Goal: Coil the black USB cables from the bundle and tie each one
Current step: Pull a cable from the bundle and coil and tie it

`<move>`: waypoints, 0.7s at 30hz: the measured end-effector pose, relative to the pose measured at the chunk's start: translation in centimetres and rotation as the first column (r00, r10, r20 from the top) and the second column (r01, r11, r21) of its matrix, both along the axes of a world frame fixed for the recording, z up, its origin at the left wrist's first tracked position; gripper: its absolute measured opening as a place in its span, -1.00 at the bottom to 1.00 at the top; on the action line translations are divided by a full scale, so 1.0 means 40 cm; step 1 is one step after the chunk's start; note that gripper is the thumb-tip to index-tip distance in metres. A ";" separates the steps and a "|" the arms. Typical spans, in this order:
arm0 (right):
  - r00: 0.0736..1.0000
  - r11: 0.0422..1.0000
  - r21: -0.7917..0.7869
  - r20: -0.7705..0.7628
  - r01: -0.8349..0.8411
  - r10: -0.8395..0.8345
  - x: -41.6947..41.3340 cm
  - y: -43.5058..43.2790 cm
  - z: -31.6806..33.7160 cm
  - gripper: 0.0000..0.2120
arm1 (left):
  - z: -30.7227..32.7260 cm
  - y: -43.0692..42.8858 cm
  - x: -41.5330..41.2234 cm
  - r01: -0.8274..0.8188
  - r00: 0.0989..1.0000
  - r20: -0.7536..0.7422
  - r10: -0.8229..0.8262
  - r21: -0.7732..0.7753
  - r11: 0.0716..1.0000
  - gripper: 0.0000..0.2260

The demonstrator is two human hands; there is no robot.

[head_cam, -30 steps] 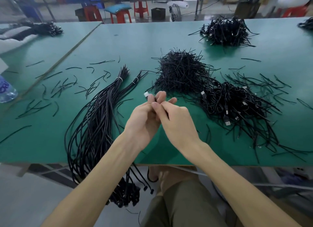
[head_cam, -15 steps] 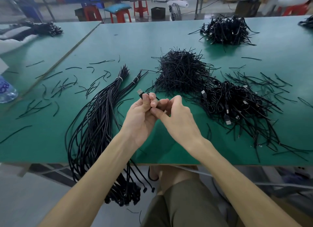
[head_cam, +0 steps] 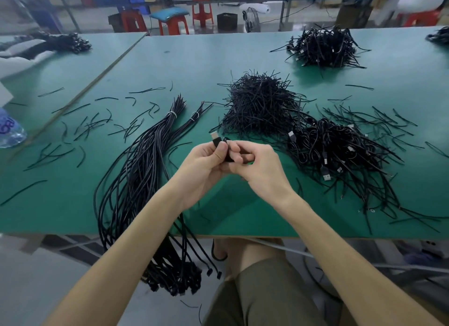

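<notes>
Over the middle of the green table [head_cam: 218, 58], my left hand [head_cam: 202, 166] grips a coiled black USB cable [head_cam: 217, 141], whose silver plug sticks up above my thumb. My right hand [head_cam: 258, 166] meets it from the right, fingers curled round the coil; most of the coil is hidden between the two hands. The long bundle of straight black cables [head_cam: 136, 170] lies to the left and hangs over the table's front edge. A heap of black twist ties [head_cam: 260, 104] sits just beyond my hands.
A pile of coiled, tied cables [head_cam: 340, 150] lies to the right, another pile [head_cam: 323, 46] at the far right back. Loose ties [head_cam: 92, 124] are scattered on the left. A plastic bottle [head_cam: 9, 131] stands at the left edge. Red stools stand beyond the table.
Both hands have dropped slightly toward me with the coil. The plug now stands further above my left thumb, and my right fingers have curled tighter round the coil.
</notes>
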State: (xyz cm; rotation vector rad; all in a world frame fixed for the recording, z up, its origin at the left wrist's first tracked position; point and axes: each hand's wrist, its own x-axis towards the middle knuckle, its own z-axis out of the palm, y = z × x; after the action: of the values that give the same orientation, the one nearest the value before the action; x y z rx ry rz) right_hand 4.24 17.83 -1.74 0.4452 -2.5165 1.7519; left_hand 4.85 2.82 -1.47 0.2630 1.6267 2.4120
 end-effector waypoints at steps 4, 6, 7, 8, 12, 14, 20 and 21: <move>0.989 0.991 0.121 -0.139 0.062 -0.045 -0.003 -0.009 0.017 -0.64 | -0.008 0.006 0.004 -0.125 0.988 -0.105 0.116 -0.089 0.988 -0.77; 0.975 0.983 0.152 -0.210 0.100 -0.067 -0.003 -0.012 0.021 -0.61 | -0.019 0.014 0.006 -0.215 0.969 -0.152 0.193 -0.145 0.966 -0.78; 0.968 0.980 0.155 -0.235 0.122 -0.084 -0.004 -0.010 0.024 -0.60 | -0.022 0.015 0.007 -0.249 0.961 -0.168 0.220 -0.175 0.953 -0.79; 0.965 0.978 0.157 -0.245 0.136 -0.094 -0.007 -0.008 0.027 -0.59 | -0.025 0.012 0.007 -0.274 0.955 -0.174 0.241 -0.200 0.941 -0.80; 0.974 0.957 0.276 -0.227 0.087 -0.023 -0.014 0.001 0.025 -0.68 | -0.033 -0.004 0.009 -0.315 0.946 -0.164 0.279 -0.271 0.910 -0.80; 0.978 0.937 0.343 -0.208 0.070 0.003 -0.015 0.004 0.020 -0.72 | -0.037 -0.008 0.009 -0.316 0.946 -0.173 0.274 -0.312 0.896 -0.80; 0.999 0.932 0.360 0.028 -0.040 0.032 -0.024 -0.007 0.017 -0.85 | -0.035 -0.022 -0.001 -0.303 0.947 -0.222 0.232 -0.382 0.873 -0.79; 0.998 0.907 0.419 0.050 -0.051 0.033 -0.028 -0.009 0.018 -0.89 | -0.033 -0.025 -0.004 -0.298 0.948 -0.226 0.223 -0.391 0.871 -0.79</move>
State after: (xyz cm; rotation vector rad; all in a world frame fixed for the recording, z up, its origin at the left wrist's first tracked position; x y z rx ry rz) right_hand 3.12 17.48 -1.03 0.4855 -2.9364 1.2267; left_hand 4.68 1.84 -2.80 0.1904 2.3487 2.1796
